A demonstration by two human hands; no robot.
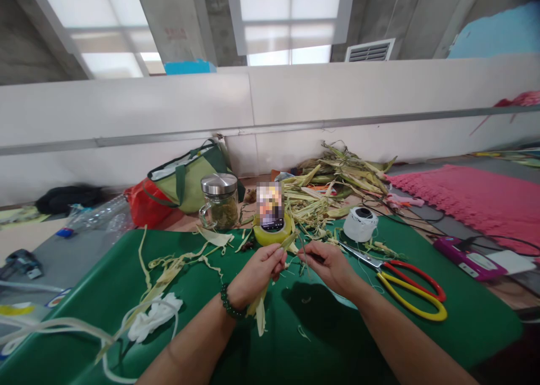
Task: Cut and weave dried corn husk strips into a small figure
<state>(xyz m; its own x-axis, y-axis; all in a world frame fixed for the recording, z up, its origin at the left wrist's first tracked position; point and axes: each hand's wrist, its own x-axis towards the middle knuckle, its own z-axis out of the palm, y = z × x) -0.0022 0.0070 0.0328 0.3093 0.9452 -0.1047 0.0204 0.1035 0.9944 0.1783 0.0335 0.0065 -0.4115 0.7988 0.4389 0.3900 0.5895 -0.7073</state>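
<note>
My left hand [258,272] is closed around a pale corn-husk strip [260,313] whose loose end hangs down below the wrist, which wears a dark bead bracelet. My right hand [328,264] pinches the strip's upper tip, close to the left fingers, above the green mat [295,345]. Just right of my right hand lie scissors [411,292] with red and yellow handles, their blades pointing toward it.
A husk pile [337,185] sits at the back, with a white thread spool [360,223], a yellow tape roll [272,234] propping a phone [270,208], and a lidded glass jar [219,200]. Loose strips [169,272] lie left. A pink cloth [468,196] lies right.
</note>
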